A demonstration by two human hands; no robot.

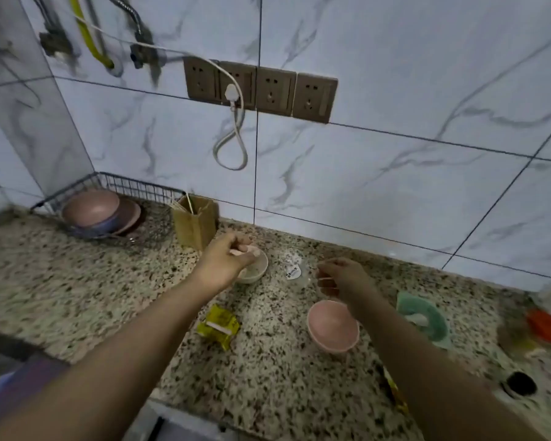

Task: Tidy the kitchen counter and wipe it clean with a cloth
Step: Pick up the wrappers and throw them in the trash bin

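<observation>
Two hands reach over the speckled counter (pixel 77 281). At about 11 o'clock from the picture's centre, the left hand (pixel 225 261) curls its fingers round a pink spoon (pixel 247 249), held over a small white bowl (pixel 256 270) that stands on the counter just beneath the hand. At 3 o'clock from that bowl, the right hand (pixel 344 278) hangs with fingers loosely curled; thin sticks (pixel 326 261) seem pinched between fingertips, though blur makes this unsure. Between the hands lies a clear plastic wrapper (pixel 295 270) with a white label. At 6 o'clock from the right hand sits a pink bowl (pixel 333 326), partly under the wrist. A yellow packet (pixel 218 326) lies at 9 o'clock from the pink bowl, well apart. A green cloth (pixel 423 316) lies at 3 o'clock from the pink bowl, near it. Further out, a wooden holder (pixel 196 224) with sticks stands at 12 o'clock from the left hand, beside a wire rack (pixel 131 186) that holds stacked pink dishes (pixel 93 210). An orange lid (pixel 547 326) lies at the right edge.
</observation>
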